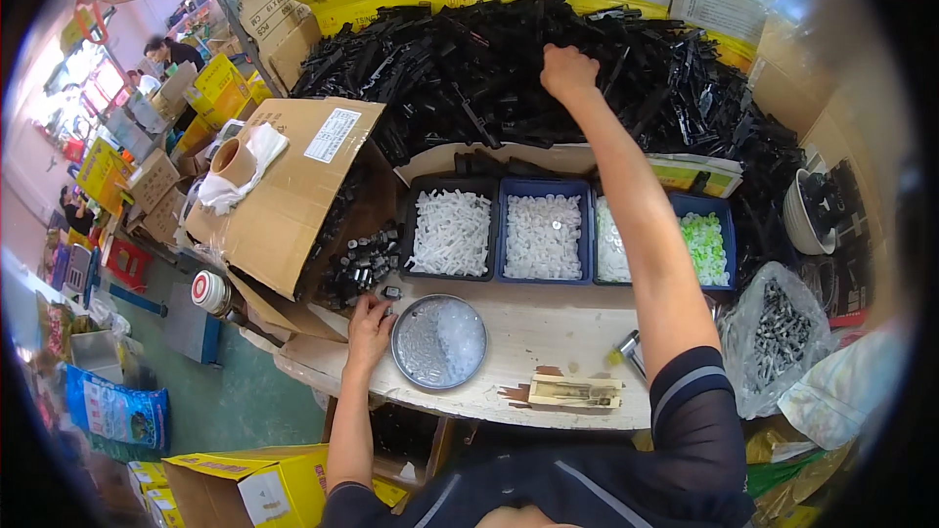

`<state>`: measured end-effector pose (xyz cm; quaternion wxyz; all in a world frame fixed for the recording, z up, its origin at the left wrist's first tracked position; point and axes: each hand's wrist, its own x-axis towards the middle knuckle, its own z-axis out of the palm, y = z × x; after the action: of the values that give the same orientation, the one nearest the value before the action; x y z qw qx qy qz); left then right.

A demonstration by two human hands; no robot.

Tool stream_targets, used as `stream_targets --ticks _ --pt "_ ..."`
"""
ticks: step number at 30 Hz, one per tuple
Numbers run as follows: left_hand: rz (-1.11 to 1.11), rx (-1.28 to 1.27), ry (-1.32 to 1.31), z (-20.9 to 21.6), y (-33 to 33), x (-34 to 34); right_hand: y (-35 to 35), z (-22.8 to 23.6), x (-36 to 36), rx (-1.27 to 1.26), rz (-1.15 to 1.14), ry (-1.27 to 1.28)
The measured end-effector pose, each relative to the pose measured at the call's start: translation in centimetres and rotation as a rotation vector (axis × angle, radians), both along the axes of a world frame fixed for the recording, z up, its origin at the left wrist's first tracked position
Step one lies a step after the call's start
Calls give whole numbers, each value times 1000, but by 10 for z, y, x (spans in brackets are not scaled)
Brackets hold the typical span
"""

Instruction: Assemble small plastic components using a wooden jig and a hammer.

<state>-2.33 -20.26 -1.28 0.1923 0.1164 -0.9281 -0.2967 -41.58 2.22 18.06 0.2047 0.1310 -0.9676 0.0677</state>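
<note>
My right hand [570,71] reaches far forward over a broad heap of black plastic parts [469,59]. Its fingers are curled down, and what they grip, if anything, is hidden. My left hand [368,334] lies on the table beside a round metal dish [440,383], its fingers bent together. A small black part with a silvery top [391,292] lies just past its fingertips, in front of a loose pile of similar parts [358,260]. Whatever the left fingers hold is too small to make out. The dish contains clear, whitish granular matter, heaped thicker on its right side.
Bins stand in a row: a black bin [407,262] and blue bin [592,269] with white pieces, another partly behind my right arm, and one with green pieces [702,246]. A wooden block [575,391] lies near the front edge. A cardboard box [293,205] leans left; a plastic bag [773,332] sits right.
</note>
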Motion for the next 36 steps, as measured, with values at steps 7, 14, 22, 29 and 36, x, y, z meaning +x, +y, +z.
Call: stream_targets --ticks 7,14,22,29,36 --pt "3 -52 9 4 2 1 73 19 19 -293 226 8" --pt "-73 21 -110 -1 -19 -7 124 -9 106 -614 409 -129" --pt "-23 58 -52 -1 -20 -7 139 -97 154 -368 484 -200" --pt "122 514 20 -14 -34 4 143 -93 152 -26 386 -72" --pt "81 1240 352 15 -3 32 162 -89 166 -503 614 -468"
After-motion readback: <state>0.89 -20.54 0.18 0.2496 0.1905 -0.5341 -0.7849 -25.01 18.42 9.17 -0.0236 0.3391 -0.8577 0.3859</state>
